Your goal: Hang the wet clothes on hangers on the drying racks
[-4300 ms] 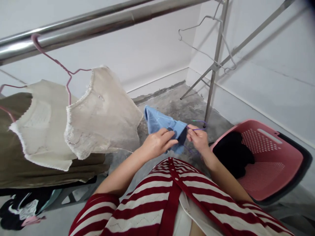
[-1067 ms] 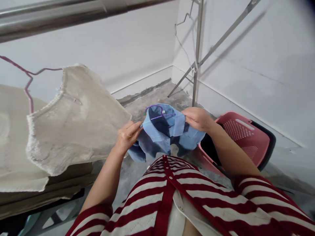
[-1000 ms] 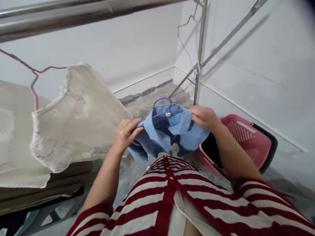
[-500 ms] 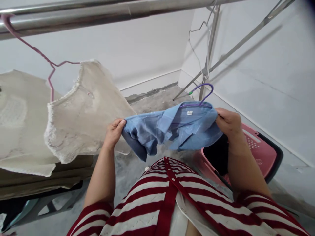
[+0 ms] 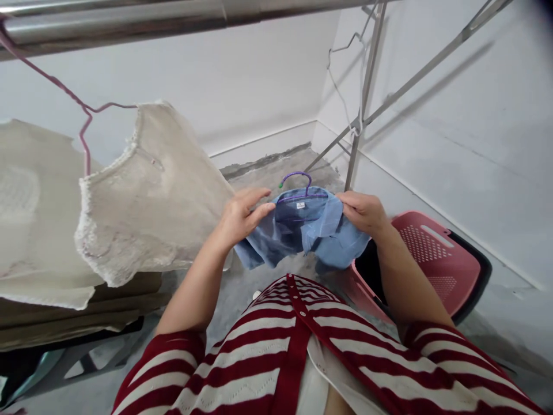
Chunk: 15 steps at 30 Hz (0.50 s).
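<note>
One blue shirt [image 5: 302, 230] at 12 o'clock, one purple hanger [image 5: 296, 180] inside its collar. Right hand [image 5: 362, 212] grips the shoulder; left hand [image 5: 241, 218] open, touching the edge. One pink basket [image 5: 436, 245] at 3 o'clock.

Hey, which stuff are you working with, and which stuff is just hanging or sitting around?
Working with: my left hand and right hand on a light blue collared shirt, with a purple wire hanger in its neck.

Just around: a frayed cream knit top on a pink wire hanger, a pink plastic laundry basket, a steel rail.
</note>
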### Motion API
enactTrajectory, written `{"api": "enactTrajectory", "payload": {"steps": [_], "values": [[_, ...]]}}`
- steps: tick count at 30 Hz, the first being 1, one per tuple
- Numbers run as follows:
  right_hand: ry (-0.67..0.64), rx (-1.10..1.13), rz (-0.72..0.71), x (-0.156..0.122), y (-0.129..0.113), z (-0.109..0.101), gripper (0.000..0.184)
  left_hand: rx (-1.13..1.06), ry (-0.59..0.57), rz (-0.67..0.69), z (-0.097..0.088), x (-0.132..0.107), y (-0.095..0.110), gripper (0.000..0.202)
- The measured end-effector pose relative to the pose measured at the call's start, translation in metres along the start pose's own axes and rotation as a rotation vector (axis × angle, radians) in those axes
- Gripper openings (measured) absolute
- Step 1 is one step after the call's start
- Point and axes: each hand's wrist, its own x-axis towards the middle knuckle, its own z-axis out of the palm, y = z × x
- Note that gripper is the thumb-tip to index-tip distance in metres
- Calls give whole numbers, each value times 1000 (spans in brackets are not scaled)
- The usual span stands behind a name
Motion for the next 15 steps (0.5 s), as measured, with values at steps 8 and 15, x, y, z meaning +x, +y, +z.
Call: {"api": "enactTrajectory", "payload": {"steps": [8,15], "values": [[-10,62,20,1,-11,4,26,40,-118,56,21,21,7,33],[91,446,224,-36,52,-4,68,102,218,6,10,21,-8,22]]}}
